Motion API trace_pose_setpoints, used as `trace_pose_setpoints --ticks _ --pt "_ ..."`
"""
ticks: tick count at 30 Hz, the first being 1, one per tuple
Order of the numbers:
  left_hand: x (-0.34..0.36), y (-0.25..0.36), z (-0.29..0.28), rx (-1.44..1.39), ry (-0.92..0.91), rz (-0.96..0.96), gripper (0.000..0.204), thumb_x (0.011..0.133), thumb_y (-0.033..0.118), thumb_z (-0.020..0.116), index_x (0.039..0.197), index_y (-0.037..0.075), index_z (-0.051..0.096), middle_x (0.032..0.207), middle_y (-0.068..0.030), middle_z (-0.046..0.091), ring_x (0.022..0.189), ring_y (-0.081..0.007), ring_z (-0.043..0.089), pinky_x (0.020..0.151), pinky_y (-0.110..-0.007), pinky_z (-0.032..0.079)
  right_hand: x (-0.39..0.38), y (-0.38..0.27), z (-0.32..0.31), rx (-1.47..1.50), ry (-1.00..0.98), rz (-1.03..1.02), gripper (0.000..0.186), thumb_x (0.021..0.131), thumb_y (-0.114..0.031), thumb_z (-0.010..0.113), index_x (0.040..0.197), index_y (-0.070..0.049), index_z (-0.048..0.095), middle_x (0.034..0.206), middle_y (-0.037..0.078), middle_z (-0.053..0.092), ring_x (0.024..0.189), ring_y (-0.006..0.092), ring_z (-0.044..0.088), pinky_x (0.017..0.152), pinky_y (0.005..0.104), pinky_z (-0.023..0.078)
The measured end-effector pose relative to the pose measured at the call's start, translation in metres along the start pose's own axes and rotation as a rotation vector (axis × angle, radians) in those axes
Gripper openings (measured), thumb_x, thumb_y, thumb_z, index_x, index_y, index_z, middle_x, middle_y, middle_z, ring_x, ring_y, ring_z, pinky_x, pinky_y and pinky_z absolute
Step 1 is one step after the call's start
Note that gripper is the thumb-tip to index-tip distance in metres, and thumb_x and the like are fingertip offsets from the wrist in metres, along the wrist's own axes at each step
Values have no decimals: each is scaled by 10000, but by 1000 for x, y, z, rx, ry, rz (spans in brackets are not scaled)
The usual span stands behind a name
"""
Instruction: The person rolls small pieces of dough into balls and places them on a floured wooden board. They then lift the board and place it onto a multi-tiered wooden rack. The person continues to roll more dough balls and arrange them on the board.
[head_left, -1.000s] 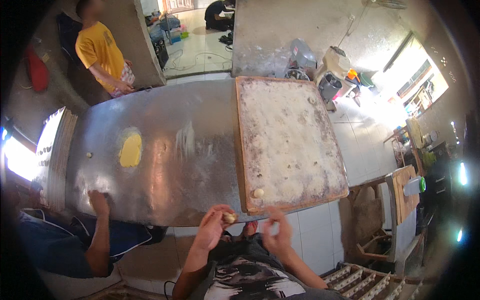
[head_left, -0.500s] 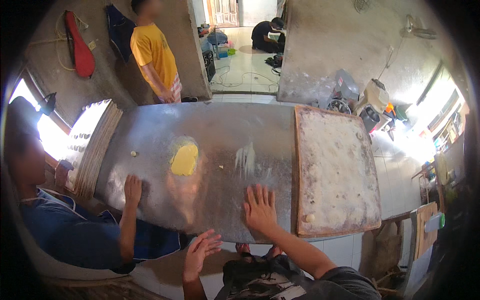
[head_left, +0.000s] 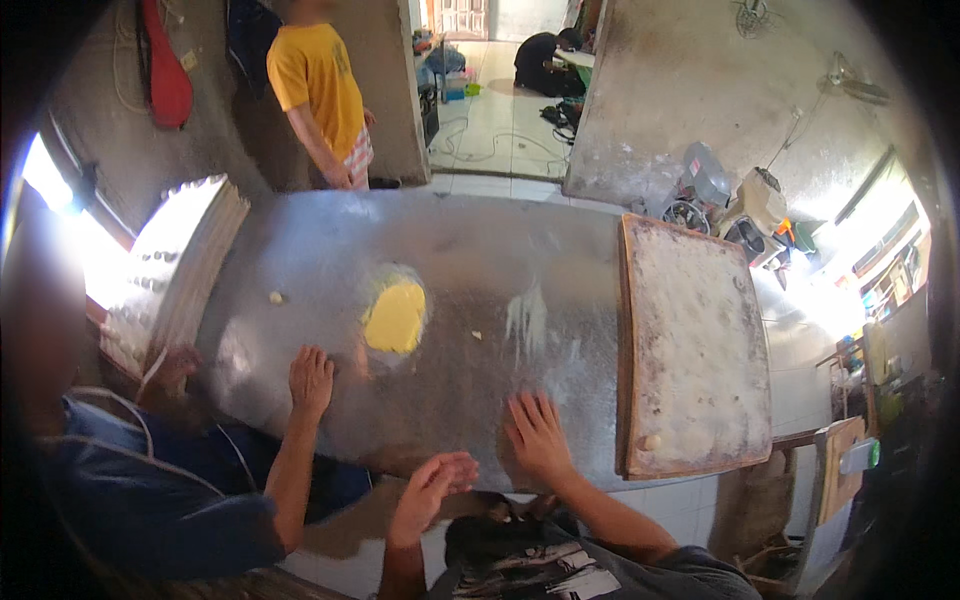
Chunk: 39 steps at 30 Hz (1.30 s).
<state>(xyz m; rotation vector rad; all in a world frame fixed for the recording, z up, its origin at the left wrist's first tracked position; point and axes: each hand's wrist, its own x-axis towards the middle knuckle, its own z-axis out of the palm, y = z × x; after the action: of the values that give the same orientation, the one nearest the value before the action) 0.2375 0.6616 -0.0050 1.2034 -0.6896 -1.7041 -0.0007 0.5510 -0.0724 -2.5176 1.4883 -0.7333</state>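
My right hand (head_left: 538, 437) lies palm down on the metal tabletop (head_left: 450, 390), its fingers stretched out. Whether anything is under the palm is hidden. My left hand (head_left: 433, 490) is held up at the near table edge, fingers extended and close to one another, nothing visible in it. Beyond my hands a smooth yellow mass (head_left: 396, 316), like butter or dough, rests on the metal. A tiny pale scrap (head_left: 477, 335) lies to its right, and a small dough ball (head_left: 277, 297) to its left. A co-worker's hand (head_left: 312, 380) is palm down on the table at the left.
A floury wooden board (head_left: 695, 345) covers the table's right end, with a dough ball (head_left: 653, 442) near its front corner. Stacked trays (head_left: 170, 260) at the left end carry pale balls. A person in a yellow shirt (head_left: 318, 85) stands behind the table; another sits beyond the doorway.
The view has shifted, moving the scene rightward. My right hand has slid toward me on the table. My left fingers have drawn closer together. The co-worker's hand has moved slightly right.
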Motion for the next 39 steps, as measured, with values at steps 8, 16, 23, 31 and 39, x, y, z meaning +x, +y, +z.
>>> trace_pose_setpoints --ticks 8,16,23,31,39 --pt "1 6 -23 -46 62 14 369 1116 258 457 1359 -6 545 1272 -171 673 1178 -258 654 994 -402 527 75 31 -1 269 133 -123 206 993 -156 603 1155 -31 626 1066 207 665 1016 435 616 857 495 507" --pt "14 16 3 69 -26 49 317 1109 220 458 1293 -4 587 1211 -152 687 1120 -244 674 945 -387 545 145 -7 59 402 -34 332 418 991 -260 630 1342 -46 561 1333 232 604 1112 414 639 906 493 522" --pt "75 0 -6 253 124 162 240 1079 161 512 1231 32 645 1018 -56 699 929 -126 660 787 -292 538 -29 23 -10 302 -120 220 201 970 -195 625 1036 -5 632 990 238 635 941 456 604 849 510 502" --pt "155 118 -51 438 513 477 179 1027 157 596 1120 39 694 880 -49 680 798 -139 653 718 -310 528 -23 8 -54 398 42 576 186 1028 -168 565 985 -22 673 855 189 697 774 374 664 717 458 511" --pt "254 199 -273 1006 1444 253 320 960 185 641 1232 16 647 1290 -181 636 1188 -369 612 945 -468 510 -54 31 -66 262 -254 525 278 1078 -265 503 1000 -51 662 782 151 693 716 287 689 644 431 496"
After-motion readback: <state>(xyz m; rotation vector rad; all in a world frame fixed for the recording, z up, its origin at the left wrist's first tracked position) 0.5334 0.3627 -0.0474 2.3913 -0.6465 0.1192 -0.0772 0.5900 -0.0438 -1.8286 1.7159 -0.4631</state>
